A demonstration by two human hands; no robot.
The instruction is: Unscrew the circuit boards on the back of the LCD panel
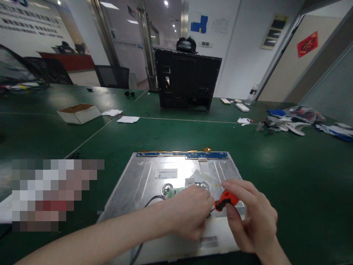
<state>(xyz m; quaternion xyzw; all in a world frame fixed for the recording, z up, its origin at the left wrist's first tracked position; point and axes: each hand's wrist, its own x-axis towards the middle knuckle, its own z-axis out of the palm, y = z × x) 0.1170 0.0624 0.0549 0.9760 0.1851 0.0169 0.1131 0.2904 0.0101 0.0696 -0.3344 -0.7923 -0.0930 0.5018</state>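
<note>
A silver display panel lies back-up on the green table in front of me. Along its far edge runs a blue circuit strip. My right hand grips the red and black handle of a screwdriver, whose shaft slants down toward the panel. My left hand is closed beside the shaft, over a small green circuit board. Its fingertips are hidden, so what they pinch cannot be seen. A dark cable leads from the board under my left forearm.
Beyond the panel stands a black monitor housing. An open cardboard box and white papers lie at the far left. At the right are gloves, a plastic bag and a water bottle. A pixelated patch covers the left side.
</note>
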